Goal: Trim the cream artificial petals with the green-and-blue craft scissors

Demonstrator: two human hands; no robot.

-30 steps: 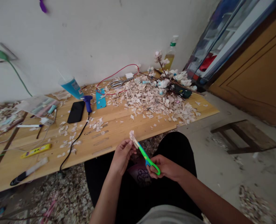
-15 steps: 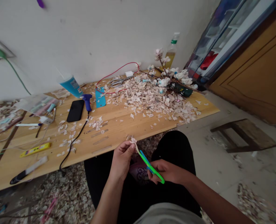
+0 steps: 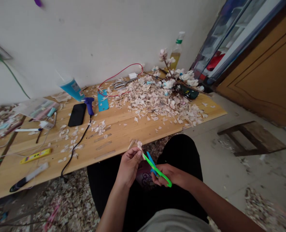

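Between thumb and fingers, my left hand (image 3: 130, 164) pinches a small pale pinkish petal-like piece (image 3: 139, 145), held just off the table's front edge. My right hand (image 3: 166, 175) grips a pair of scissors (image 3: 155, 167) with green and blue parts. Their blades are parted and point up and left, the green one's tip close to my left fingers and the pale piece. Whether that blade touches the piece I cannot tell. Both hands are above my lap. A thin tan strip shows just past my left fingers, against the table edge.
On the wooden table (image 3: 123, 129) lie a heap of pale petals (image 3: 155, 100), flowering branches (image 3: 169, 82), a purple glue gun (image 3: 89, 105), a black phone (image 3: 77, 115), a blue cup (image 3: 72, 89) and a yellow box cutter (image 3: 36, 156). A bottle (image 3: 176, 53) stands behind. A stool (image 3: 254, 138) is at right.
The scissors have opened, their blue blade swinging away from the green one. My left hand has shifted slightly right with the pale piece, and the view has tilted a little.
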